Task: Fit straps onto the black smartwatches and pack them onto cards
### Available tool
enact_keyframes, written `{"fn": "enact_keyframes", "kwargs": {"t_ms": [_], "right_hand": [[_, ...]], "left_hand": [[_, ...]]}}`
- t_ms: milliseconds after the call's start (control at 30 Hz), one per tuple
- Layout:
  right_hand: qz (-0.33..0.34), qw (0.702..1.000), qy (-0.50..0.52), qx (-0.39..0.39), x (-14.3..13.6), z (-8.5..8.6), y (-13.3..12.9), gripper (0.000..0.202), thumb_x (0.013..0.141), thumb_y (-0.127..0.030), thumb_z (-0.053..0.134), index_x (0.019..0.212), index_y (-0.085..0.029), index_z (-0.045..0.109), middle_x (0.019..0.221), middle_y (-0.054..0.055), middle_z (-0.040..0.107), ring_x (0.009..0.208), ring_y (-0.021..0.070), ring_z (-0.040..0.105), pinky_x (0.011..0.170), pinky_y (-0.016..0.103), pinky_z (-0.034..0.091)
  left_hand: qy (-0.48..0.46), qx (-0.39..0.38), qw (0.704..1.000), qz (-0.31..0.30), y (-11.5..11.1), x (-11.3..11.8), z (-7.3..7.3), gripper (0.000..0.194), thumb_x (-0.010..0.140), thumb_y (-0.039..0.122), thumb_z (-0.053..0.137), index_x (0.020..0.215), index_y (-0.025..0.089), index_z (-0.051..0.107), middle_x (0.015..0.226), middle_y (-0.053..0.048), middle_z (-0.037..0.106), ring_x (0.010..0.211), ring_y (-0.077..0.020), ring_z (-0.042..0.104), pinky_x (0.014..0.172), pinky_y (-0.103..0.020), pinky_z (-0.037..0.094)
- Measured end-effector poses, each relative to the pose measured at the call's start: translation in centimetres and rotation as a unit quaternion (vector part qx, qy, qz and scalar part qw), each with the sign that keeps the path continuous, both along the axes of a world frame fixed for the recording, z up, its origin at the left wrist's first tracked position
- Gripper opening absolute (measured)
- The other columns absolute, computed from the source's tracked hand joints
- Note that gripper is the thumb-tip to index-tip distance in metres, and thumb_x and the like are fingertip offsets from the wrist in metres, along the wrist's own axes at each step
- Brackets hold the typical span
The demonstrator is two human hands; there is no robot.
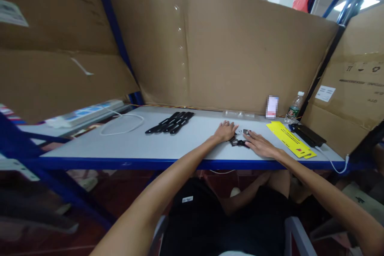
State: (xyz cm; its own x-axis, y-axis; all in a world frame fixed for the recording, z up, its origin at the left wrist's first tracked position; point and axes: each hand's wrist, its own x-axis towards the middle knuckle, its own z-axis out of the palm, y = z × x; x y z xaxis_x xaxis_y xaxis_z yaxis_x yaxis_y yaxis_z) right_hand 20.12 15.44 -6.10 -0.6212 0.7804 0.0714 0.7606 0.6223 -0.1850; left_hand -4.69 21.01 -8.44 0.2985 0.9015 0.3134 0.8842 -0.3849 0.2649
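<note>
Small dark pieces (239,143) lie on the grey tabletop (126,148) between my two hands. My left hand (225,131) rests palm down at their left side, its fingers spread near a small clear or silvery bit. From the right, my right hand (260,144) lies flat with fingers stretched out, the fingertips touching or just over a dark piece (246,132). Neither hand visibly grips anything. Several long black flat parts (170,123) lie side by side to the left of my left hand.
Clear plastic pieces (240,115) lie along the back cardboard. To the right are a yellow card (289,139), a black device with a cable (307,135), a bottle (294,108) and a phone-like screen (272,107). A white cable (123,133) and power strip (87,115) are left.
</note>
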Motion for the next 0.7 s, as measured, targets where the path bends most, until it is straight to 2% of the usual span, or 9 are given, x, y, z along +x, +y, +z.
{"fn": "enact_keyframes", "kwargs": {"t_ms": [67, 167, 233, 300, 367, 433, 533, 600, 700], "right_hand": [[-0.058, 0.998, -0.018, 0.001, 1.6, -0.2, 1.1, 0.068, 0.106, -0.061, 0.026, 0.164, -0.026, 0.03, 0.172, 0.01, 0.014, 0.159, 0.0297, 0.013, 0.127, 0.052, 0.014], [-0.126, 0.992, -0.028, 0.012, 1.5, -0.5, 3.1, 0.073, 0.106, -0.064, 0.021, 0.164, -0.021, 0.03, 0.172, 0.014, 0.015, 0.159, 0.0313, 0.013, 0.126, 0.051, 0.014], [-0.16, 0.987, -0.02, 0.019, 0.3, -0.7, 4.4, 0.075, 0.105, -0.064, 0.017, 0.164, -0.019, 0.032, 0.171, 0.016, 0.018, 0.159, 0.0323, 0.015, 0.126, 0.052, 0.014], [-0.18, 0.983, -0.009, 0.022, -1.5, -0.9, 5.4, 0.074, 0.106, -0.063, 0.015, 0.163, -0.019, 0.032, 0.17, 0.017, 0.021, 0.158, 0.0333, 0.017, 0.125, 0.054, 0.015], [-0.186, 0.982, -0.003, 0.023, -3.4, -0.9, 6.3, 0.07, 0.107, -0.059, 0.018, 0.162, -0.019, 0.033, 0.17, 0.018, 0.021, 0.158, 0.0336, 0.017, 0.124, 0.055, 0.015], [-0.186, 0.982, 0.009, 0.019, -5.2, -0.9, 6.9, 0.067, 0.108, -0.055, 0.022, 0.162, -0.018, 0.035, 0.17, 0.018, 0.021, 0.158, 0.0331, 0.016, 0.125, 0.054, 0.014], [-0.173, 0.984, 0.04, -0.005, -7.6, -0.2, 7.7, 0.062, 0.108, -0.052, 0.024, 0.158, -0.019, 0.042, 0.169, 0.016, 0.025, 0.157, 0.0318, 0.02, 0.124, 0.055, 0.014], [-0.142, 0.987, 0.071, -0.031, -8.8, 0.5, 7.9, 0.063, 0.107, -0.057, 0.026, 0.151, -0.021, 0.053, 0.163, 0.014, 0.039, 0.153, 0.0309, 0.033, 0.123, 0.052, 0.022], [-0.089, 0.985, 0.126, -0.071, -9.2, 1.5, 7.5, 0.071, 0.103, -0.07, 0.03, 0.133, -0.019, 0.069, 0.137, 0.013, 0.068, 0.131, 0.0289, 0.059, 0.113, 0.039, 0.04]], "left_hand": [[-0.018, -0.019, 1.0, 0.006, 0.5, 3.3, 0.4, 0.054, 0.105, 0.049, 0.03, 0.141, 0.018, 0.054, 0.149, -0.023, 0.053, 0.149, -0.0383, 0.037, 0.118, -0.062, 0.027], [-0.081, -0.028, 0.996, -0.004, 1.4, 6.6, 2.0, 0.057, 0.106, 0.052, 0.025, 0.144, 0.018, 0.051, 0.151, -0.019, 0.053, 0.149, -0.033, 0.038, 0.119, -0.054, 0.029], [-0.139, -0.007, 0.99, 0.001, 1.2, 7.0, 3.1, 0.057, 0.107, 0.049, 0.021, 0.146, 0.018, 0.048, 0.152, -0.017, 0.054, 0.147, -0.0291, 0.043, 0.118, -0.047, 0.034], [-0.164, 0.02, 0.986, 0.023, -0.1, 6.1, 3.5, 0.056, 0.107, 0.047, 0.022, 0.147, 0.016, 0.046, 0.15, -0.019, 0.055, 0.142, -0.0287, 0.048, 0.114, -0.044, 0.039], [-0.123, 0.043, 0.991, 0.03, -2.8, 4.7, 2.9, 0.055, 0.105, 0.048, 0.032, 0.143, 0.013, 0.049, 0.143, -0.022, 0.059, 0.138, -0.0324, 0.051, 0.112, -0.045, 0.041], [-0.061, 0.06, 0.996, 0.009, -6.2, 3.5, 1.5, 0.06, 0.102, 0.056, 0.038, 0.141, 0.013, 0.052, 0.144, -0.022, 0.058, 0.141, -0.036, 0.048, 0.115, -0.05, 0.037], [0.004, 0.04, 0.999, -0.006, -10.5, 3.4, -0.7, 0.09, 0.09, 0.076, 0.045, 0.156, 0.014, 0.035, 0.162, -0.023, 0.038, 0.155, -0.0404, 0.025, 0.124, -0.055, 0.023], [0.03, -0.01, 1.0, -0.001, -11.4, 4.4, -1.4, 0.103, 0.087, 0.08, 0.044, 0.161, 0.011, 0.025, 0.167, -0.026, 0.027, 0.158, -0.0425, 0.013, 0.125, -0.057, 0.018], [0.037, -0.074, 0.996, 0.029, -9.8, 6.1, -1.1, 0.112, 0.085, 0.083, 0.041, 0.162, 0.005, 0.019, 0.168, -0.029, 0.017, 0.158, -0.0443, 0.007, 0.125, -0.058, 0.015]]}}
